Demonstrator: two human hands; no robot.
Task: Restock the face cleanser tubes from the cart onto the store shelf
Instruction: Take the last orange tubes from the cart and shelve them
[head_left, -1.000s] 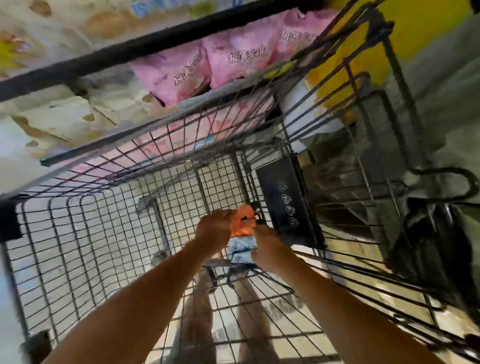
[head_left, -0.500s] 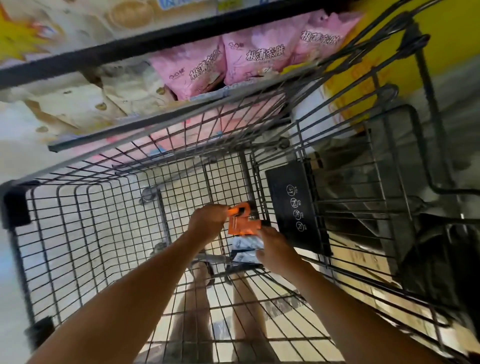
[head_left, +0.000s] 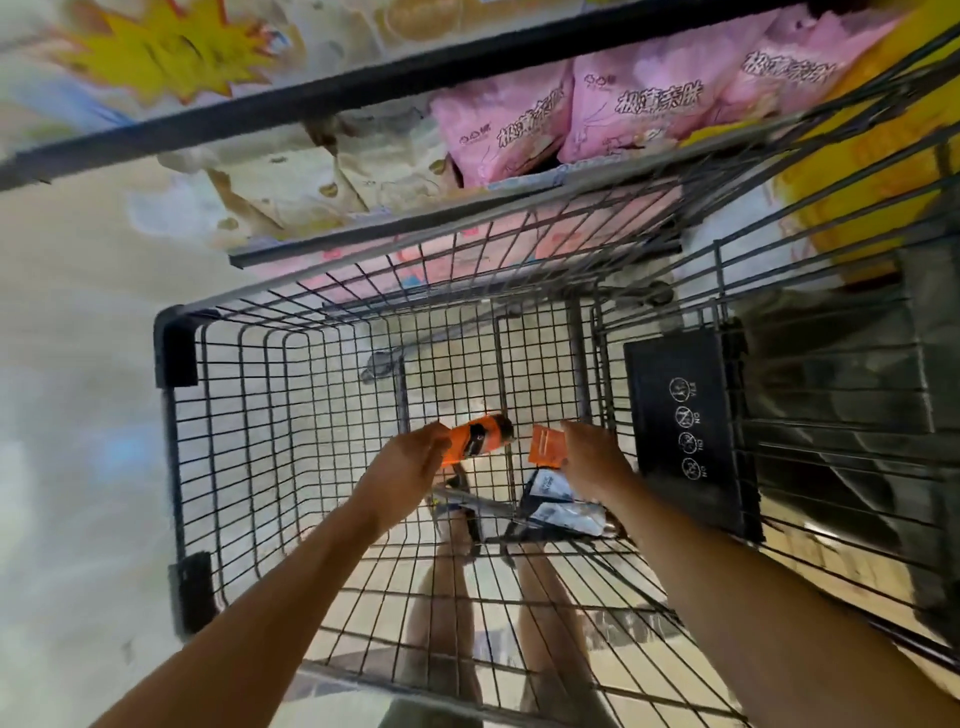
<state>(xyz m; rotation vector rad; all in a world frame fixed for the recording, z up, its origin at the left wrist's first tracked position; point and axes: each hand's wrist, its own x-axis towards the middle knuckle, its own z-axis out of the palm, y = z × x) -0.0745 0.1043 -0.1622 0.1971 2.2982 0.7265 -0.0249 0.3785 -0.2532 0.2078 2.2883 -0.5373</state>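
"Orange plastic in both hands, then. How far has the restocking got?"

"Early or midway, I'd judge. Both hands are down inside the grey wire shopping cart (head_left: 291, 415). The left hand (head_left: 410, 467) grips the orange tube with the black cap (head_left: 475, 439), fingers curled round its lower end. The right hand (head_left: 592, 457) holds a second orange tube (head_left: 546, 446), of which only the flat crimped end shows past the fingers."

"So neither tube has reached the shelf?"

"No. Both are low in the basket, near its floor and well apart from the black-edged metal store shelf (head_left: 363, 98) above the cart's far rim. What I can see on that shelf is pink soft packs (head_left: 634, 104) and pale printed bags (head_left: 322, 182), no cleanser tubes."

"Is anything left in the cart?"

"Yes. White-and-blue tubes (head_left: 563, 512) lie on the wire floor just below the right hand. They are blurred, so I can't count them. Beside them on the right hangs the cart's black plastic flap with white symbols (head_left: 691, 431)."

"What remains?"

"Lifting these two out, setting them on the shelf, then coming back for the white-and-blue ones. Most of the job, as far as this view tells."
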